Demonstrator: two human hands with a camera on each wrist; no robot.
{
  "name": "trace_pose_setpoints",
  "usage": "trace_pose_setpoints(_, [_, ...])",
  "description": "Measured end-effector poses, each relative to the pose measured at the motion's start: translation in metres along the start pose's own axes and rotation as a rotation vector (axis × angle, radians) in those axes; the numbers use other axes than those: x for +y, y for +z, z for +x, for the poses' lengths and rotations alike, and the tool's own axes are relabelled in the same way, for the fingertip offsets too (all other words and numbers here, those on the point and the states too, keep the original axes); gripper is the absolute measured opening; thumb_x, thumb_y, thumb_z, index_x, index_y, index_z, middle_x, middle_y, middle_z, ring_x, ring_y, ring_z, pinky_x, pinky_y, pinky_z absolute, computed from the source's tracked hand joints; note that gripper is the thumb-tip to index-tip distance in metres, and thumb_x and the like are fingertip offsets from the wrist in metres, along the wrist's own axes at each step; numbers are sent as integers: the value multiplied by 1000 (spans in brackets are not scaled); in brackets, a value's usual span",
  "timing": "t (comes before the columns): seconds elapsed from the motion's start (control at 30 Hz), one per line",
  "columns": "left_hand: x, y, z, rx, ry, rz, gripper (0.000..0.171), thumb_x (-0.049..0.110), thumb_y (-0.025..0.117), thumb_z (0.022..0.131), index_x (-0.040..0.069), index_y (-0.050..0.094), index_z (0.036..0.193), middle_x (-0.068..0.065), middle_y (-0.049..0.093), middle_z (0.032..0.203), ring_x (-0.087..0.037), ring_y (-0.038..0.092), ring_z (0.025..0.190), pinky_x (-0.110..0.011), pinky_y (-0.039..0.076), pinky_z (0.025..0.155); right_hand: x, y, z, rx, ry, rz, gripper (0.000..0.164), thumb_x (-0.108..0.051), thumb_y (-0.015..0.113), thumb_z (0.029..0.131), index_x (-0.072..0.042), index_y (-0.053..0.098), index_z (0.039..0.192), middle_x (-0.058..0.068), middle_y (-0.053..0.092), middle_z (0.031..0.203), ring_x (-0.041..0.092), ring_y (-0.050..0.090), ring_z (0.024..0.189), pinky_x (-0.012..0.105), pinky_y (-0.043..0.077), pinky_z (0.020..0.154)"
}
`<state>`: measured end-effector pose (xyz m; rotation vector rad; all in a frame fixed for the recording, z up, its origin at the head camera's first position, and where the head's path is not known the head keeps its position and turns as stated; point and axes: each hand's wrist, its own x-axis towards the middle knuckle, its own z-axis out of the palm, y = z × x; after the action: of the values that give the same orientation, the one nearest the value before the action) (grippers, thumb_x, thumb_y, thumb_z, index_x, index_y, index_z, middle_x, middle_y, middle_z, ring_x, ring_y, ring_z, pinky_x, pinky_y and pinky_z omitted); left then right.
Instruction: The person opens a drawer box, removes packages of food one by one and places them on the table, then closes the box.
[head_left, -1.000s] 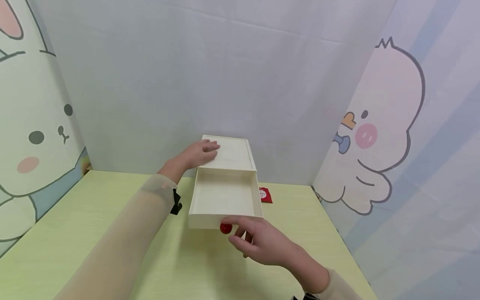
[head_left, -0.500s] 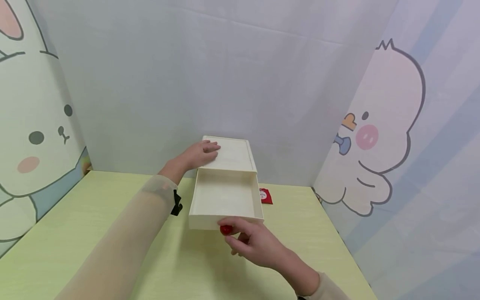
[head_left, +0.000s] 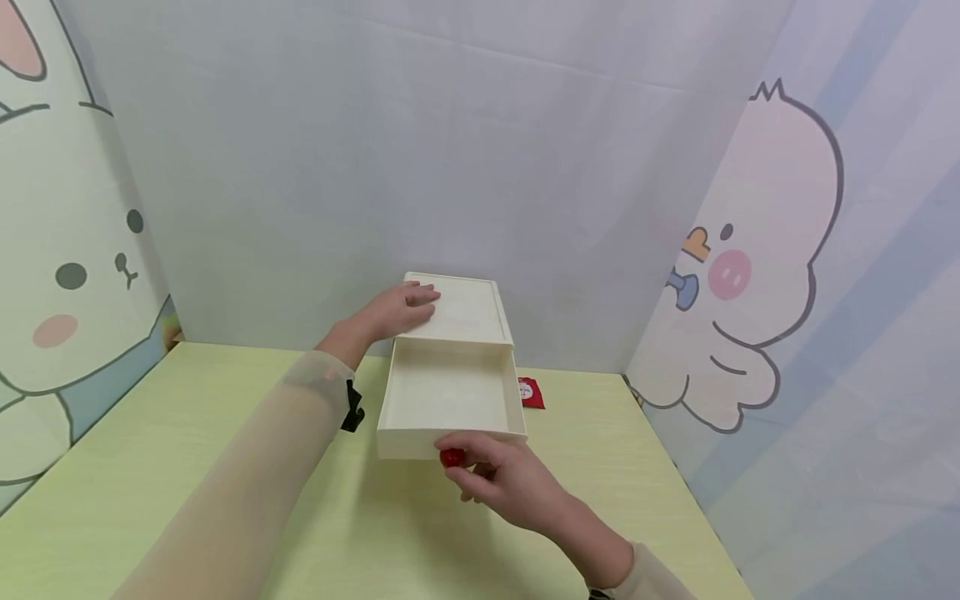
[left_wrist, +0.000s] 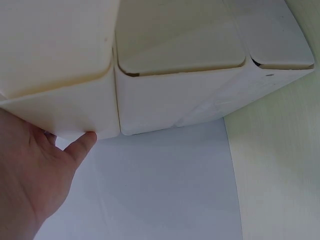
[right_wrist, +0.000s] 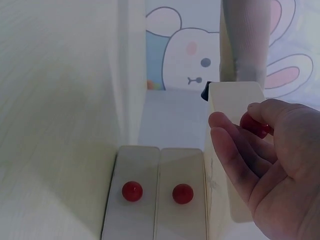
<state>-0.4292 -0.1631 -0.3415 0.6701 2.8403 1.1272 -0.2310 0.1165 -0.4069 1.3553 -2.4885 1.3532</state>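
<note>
A cream drawer cabinet (head_left: 472, 310) stands at the back of the table, its top drawer (head_left: 408, 444) pulled well out and bare inside. My left hand (head_left: 393, 310) rests on the cabinet's top with fingers spread; the left wrist view has its thumb (left_wrist: 82, 147) along the cabinet's edge. At the drawer's front, my right hand (head_left: 517, 483) pinches the round red knob (head_left: 452, 457) between thumb and fingers. Lower down, the right wrist view takes in two drawer fronts pushed in, each with a red knob (right_wrist: 183, 194).
A red packet (head_left: 531, 392) with a white label lies on the pale green table (head_left: 600, 467), just right of the cabinet. Behind stands a grey-white cloth wall (head_left: 480, 150); the side walls carry a cartoon rabbit (head_left: 75, 242) and a pale cartoon figure (head_left: 757, 250).
My right hand has shifted slightly left and its thumb has come in under the knob, so the fingers now pinch it. The left hand and the drawer stay in place.
</note>
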Motion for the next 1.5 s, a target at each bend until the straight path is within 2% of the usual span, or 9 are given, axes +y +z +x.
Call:
trace_pose_setpoints(0.17, [1, -1, -2, -1, -1, 7, 58, 41, 43, 115, 18, 49, 168, -1, 32, 182, -31, 12, 174, -60, 15, 139, 1, 0, 2, 3, -2, 0, 30, -6, 71, 107, -9, 70, 137, 16, 78, 114, 12, 76, 69, 24, 66, 69])
trace_pose_setpoints(0.4, [2, -1, -2, -1, -6, -4, 58, 42, 43, 114, 19, 49, 168, 0, 32, 182, -30, 11, 174, -60, 15, 139, 1, -1, 4, 11, 8, -1, 30, -5, 71, 107, -8, 70, 137, 14, 77, 114, 4, 73, 70, 24, 66, 67])
trace_pose_setpoints(0.67, [2, -1, -3, 2, -3, 4, 58, 42, 43, 115, 19, 48, 168, -1, 31, 182, -31, 12, 174, -61, 16, 139, -2, -3, 6, 10, 56, 19, 31, -7, 71, 106, -9, 70, 138, 13, 76, 113, 4, 73, 71, 26, 66, 68])
trace_pose_setpoints(1.17, [4, -1, -3, -3, -6, 7, 58, 40, 42, 116, 18, 47, 169, -2, 30, 183, -31, 11, 174, -61, 16, 139, 1, -7, 13, 17, 85, 7, 33, -8, 71, 107, -12, 71, 139, 11, 75, 115, 5, 73, 70, 26, 67, 69])
trace_pose_setpoints(1.5, [4, -1, -3, 4, -2, 2, 57, 39, 45, 115, 16, 49, 167, -3, 33, 182, -32, 11, 174, -60, 16, 139, 3, -9, 16, 25, 88, 5, 33, -6, 71, 107, -9, 71, 139, 12, 75, 116, 4, 72, 70, 27, 67, 70])
